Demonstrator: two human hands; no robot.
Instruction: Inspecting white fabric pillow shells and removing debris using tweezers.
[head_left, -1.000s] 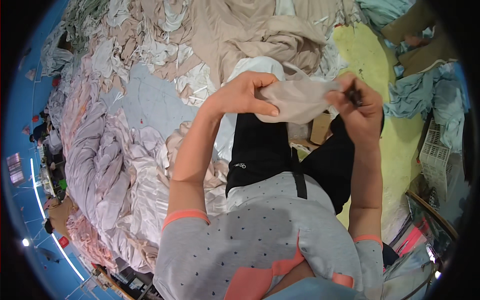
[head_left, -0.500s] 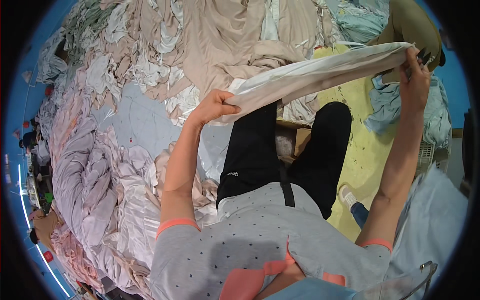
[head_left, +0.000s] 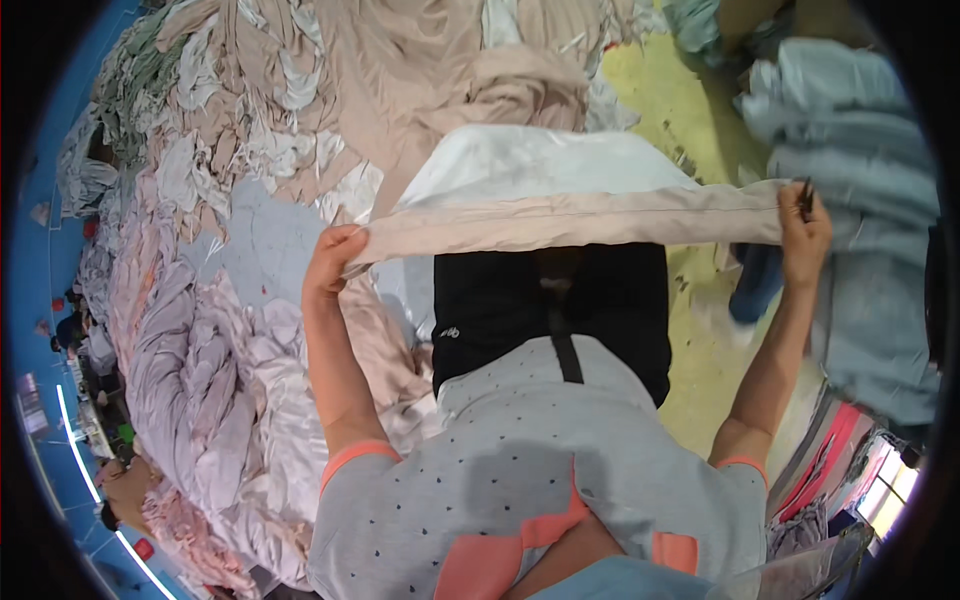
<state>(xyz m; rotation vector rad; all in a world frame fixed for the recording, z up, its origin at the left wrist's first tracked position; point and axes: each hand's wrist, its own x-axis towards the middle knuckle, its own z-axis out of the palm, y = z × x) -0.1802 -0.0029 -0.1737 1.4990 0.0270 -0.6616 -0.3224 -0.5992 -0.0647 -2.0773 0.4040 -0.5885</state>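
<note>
Both arms are raised and spread wide, elbows slightly bent, forearms coming up from the lower edge. The left hand is closed in a pinch at the left end of a stretched cloth, thumb side up, wrist bent a little inward. The right hand is closed on the cloth's right end, fingers curled tight, with the arm nearly straight and angled outward to the right.
</note>
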